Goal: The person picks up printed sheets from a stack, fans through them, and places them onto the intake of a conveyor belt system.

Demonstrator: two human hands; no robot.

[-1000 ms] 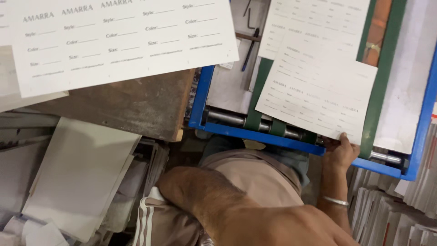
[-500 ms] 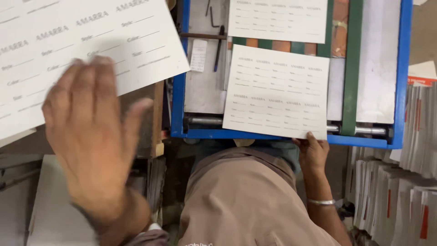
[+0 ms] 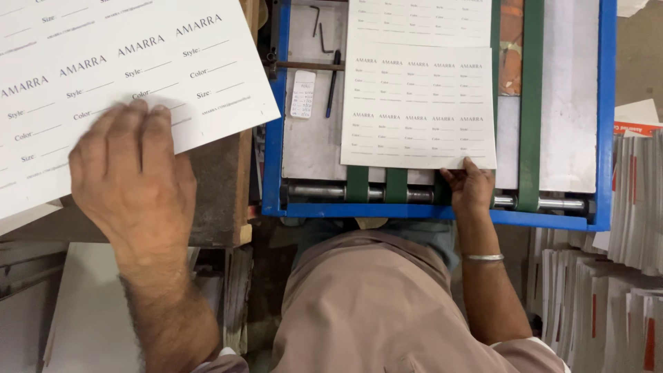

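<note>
My left hand (image 3: 131,173) lies flat on the big printed sheet (image 3: 124,76) at the left, while my right hand (image 3: 471,188) pinches the near edge of the label sheet (image 3: 418,103) on the blue tray (image 3: 273,138).

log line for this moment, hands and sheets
left hand: flat on edge of large printed sheet | right hand: pinching corner of printed label sheet on blue-framed machine, above roller
</note>
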